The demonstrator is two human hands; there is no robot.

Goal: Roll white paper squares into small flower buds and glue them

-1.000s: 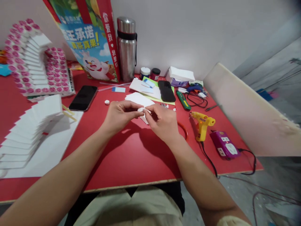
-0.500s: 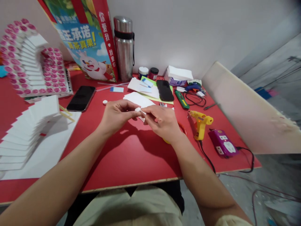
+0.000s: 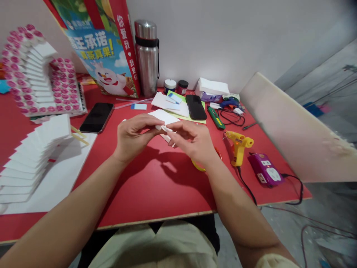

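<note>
Between my two hands, over the middle of the red table, is a small white paper strip [image 3: 166,128], partly coiled at its left end. The thumb and fingertips of my left hand [image 3: 138,136] pinch the coiled end. My right hand [image 3: 191,140] grips the other end of the strip between thumb and forefinger. Fingers cover much of the paper, so its full shape is hidden. Under and behind the fingertips lie white paper sheets [image 3: 164,116]. Scissors with a yellow and orange handle [image 3: 198,166] are partly hidden beneath my right wrist.
To the right are a yellow glue gun [image 3: 238,147], a purple power socket box [image 3: 264,171] and a green cutter [image 3: 215,118]. A phone [image 3: 96,117], fanned white boards [image 3: 36,152] and a pink-and-white flowered model [image 3: 19,74] stand left. Behind are a steel flask [image 3: 147,61] and another phone [image 3: 196,107].
My right fingers have shifted along the paper and opened out slightly, showing more of the strip. My left hand has moved a little left and turned, now covering the small white piece beside it.
</note>
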